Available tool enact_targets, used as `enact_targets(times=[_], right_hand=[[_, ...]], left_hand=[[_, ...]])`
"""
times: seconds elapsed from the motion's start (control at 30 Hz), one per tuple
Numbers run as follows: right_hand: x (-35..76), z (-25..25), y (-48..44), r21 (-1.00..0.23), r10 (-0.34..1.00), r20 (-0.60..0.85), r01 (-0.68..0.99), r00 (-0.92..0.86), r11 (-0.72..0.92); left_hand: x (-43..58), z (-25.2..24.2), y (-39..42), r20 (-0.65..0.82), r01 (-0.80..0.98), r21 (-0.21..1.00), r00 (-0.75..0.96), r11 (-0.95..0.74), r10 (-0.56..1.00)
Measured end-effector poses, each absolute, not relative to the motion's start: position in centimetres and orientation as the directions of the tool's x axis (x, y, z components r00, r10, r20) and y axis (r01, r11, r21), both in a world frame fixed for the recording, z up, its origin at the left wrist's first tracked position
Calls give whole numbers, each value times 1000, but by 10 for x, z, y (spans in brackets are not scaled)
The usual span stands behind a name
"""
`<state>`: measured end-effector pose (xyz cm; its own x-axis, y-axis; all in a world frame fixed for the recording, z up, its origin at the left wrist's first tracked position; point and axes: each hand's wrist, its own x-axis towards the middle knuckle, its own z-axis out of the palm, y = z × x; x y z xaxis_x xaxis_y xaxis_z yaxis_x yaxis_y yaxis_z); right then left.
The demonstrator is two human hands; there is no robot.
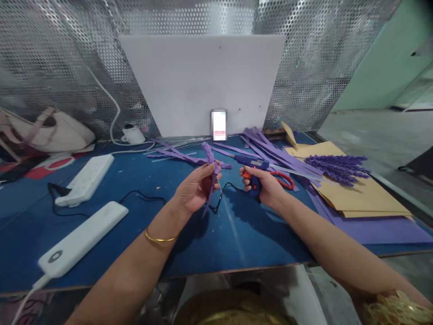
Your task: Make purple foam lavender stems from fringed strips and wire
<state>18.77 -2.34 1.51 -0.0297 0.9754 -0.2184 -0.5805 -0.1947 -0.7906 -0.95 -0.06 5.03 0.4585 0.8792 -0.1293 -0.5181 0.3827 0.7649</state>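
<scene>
Between the fingertips of my left hand (199,185) is a purple paper flower stem (209,154), its twisted head pointing up and a loose strip hanging below. A thin clear stick runs down from it toward the table's front edge. My right hand (259,180) is wrapped around the grip of a blue hot glue gun (252,161) with an orange-red trigger. Its nozzle points left toward the flower stem, a small gap apart. A clear glue stick (287,170) juts from the gun's back. Behind the right hand lie red-handled scissors (283,180), their blades hidden.
Purple paper strips (267,146) lie behind the gun, more strips at back left. Finished purple sprigs (338,168) rest on brown envelopes (368,198) at right. Two white power strips (84,239) with cords occupy the left. A lit phone (219,125) leans on a white board (203,81).
</scene>
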Motion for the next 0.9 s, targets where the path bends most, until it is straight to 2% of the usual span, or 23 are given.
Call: enact_targets(times=[0.17, 0.3, 0.47, 0.63, 0.7, 0.77, 0.8, 0.87, 0.9], right_hand=[[189, 16, -18, -774, 897, -423, -462, -130, -432], [185, 8, -14, -830, 892, -445, -340, -74, -442], [194, 0, -9, -941, 949, -314, -147, 36, -306], [222, 5, -1, -961, 964, -230, 124, 132, -247], [229, 12, -2, -922, 975, -45, 368, 218, -125], [225, 18, -8, -864, 987, 111, 502, 113, 40], [219, 20, -13, -888, 993, 117, 447, -5, 107], [201, 20, -24, -970, 979, 37, 226, -203, 84], [192, 19, -30, -985, 972, 32, 158, -233, 70]], left_hand=[[-4, 47, 1, -354, -421, 768, 348, 482, 868], [1, 43, -2, -349, -392, 806, 291, 444, 891], [5, 35, -2, -281, -426, 830, 239, 360, 930], [6, 31, 0, -214, -438, 859, 164, 266, 963], [6, 30, -1, -186, -416, 880, 139, 228, 973], [6, 29, -3, -159, -377, 906, 125, 195, 979], [7, 29, -4, -145, -355, 918, 116, 177, 983], [8, 27, -7, -118, -298, 943, 115, 147, 986], [9, 26, -9, -106, -263, 955, 122, 135, 987]])
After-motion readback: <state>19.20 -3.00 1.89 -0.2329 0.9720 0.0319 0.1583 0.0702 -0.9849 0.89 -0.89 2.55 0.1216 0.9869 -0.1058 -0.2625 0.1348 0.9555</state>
